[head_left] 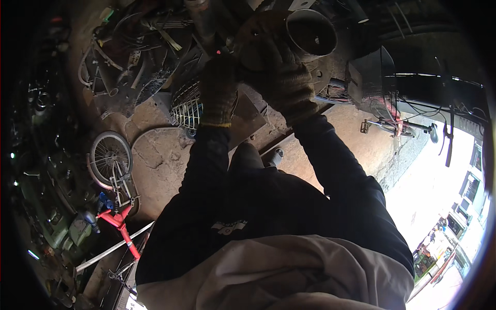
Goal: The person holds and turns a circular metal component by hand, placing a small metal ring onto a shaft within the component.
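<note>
Both my hands wear knitted work gloves and reach forward to a dark machine at the top of the view. My left hand (219, 88) is beside a small red spot of light (218, 52); its fingers are lost in shadow. My right hand (290, 85) lies against a dark, rounded metal part (254, 54), just below a wide round metal cylinder (311, 33) with an open end. Shade hides how its fingers are set, so I cannot make out a grip. To the left of the cylinder a vertical metal column (200, 20) comes down.
A wire basket (187, 111) stands left of my left forearm, near piled scrap and cables (134, 62). A small bicycle wheel (111, 159) and red frame (119, 225) lie at the left. Another bicycle (395, 121) with a pedal (365, 126) stands at the right, near the bright doorway.
</note>
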Demonstrator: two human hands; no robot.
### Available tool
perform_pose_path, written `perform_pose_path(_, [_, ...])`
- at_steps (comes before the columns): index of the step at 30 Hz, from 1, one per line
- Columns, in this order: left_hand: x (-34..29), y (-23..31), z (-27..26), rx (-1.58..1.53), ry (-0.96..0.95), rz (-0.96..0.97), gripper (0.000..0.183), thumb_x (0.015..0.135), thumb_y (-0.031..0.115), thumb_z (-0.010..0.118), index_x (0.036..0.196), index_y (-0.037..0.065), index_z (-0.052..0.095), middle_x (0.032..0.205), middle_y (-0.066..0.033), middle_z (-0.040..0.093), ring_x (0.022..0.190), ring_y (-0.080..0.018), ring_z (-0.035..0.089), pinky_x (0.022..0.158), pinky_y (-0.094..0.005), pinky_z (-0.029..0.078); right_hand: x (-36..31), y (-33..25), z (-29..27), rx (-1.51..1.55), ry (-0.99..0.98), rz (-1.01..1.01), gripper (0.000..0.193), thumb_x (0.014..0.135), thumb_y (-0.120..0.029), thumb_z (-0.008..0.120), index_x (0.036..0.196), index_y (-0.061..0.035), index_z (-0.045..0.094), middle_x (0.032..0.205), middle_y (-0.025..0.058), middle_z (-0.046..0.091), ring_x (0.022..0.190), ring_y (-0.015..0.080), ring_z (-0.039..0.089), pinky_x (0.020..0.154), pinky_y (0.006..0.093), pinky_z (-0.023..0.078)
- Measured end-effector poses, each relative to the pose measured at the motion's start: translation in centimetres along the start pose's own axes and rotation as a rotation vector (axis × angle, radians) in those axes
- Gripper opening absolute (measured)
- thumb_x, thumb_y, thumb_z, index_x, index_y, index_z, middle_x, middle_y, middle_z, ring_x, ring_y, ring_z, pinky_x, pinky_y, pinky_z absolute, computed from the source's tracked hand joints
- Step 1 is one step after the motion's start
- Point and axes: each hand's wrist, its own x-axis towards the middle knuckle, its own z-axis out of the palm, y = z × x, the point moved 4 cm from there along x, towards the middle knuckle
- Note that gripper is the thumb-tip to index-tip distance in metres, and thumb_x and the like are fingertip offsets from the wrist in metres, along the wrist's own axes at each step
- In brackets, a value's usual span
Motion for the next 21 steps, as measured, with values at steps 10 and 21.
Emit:
perform_pose_path(10, [4.1, -1.5, -2.1, -0.061, -0.438, -0.037, 0.016, 0.096, 0.017, 0.058, 0.108, 0.01, 0.067, 0.12, -0.0217, 0.066, 0.103, -0.0352, 0.069, 0.082, -0.0501, 0.056, -11.8, 0.3, -8.3, -0.082, -0.059, 0.311, 0.087, 0.082, -0.034, 0.083, 0.151, -0.0003, 0.041, 0.144, 0.0258, 0.052, 0.129, 0.043, 0.057, 0.103, 0.048, 0.051])
perform_pose_path(21, [5.3, -0.1, -4.2, -0.44, -0.291, -0.101, 0.017, 0.104, 0.016, 0.053, 0.11, 0.005, 0.065, 0.102, -0.0185, 0.066, 0.095, -0.0347, 0.067, 0.083, -0.0419, 0.053, -12.1, 0.5, -4.5, 0.431, -0.163, 0.556, 0.055, 0.094, -0.035, 0.072, 0.136, -0.0022, 0.059, 0.118, 0.0176, 0.07, 0.104, 0.0282, 0.07, 0.09, 0.0421, 0.056])
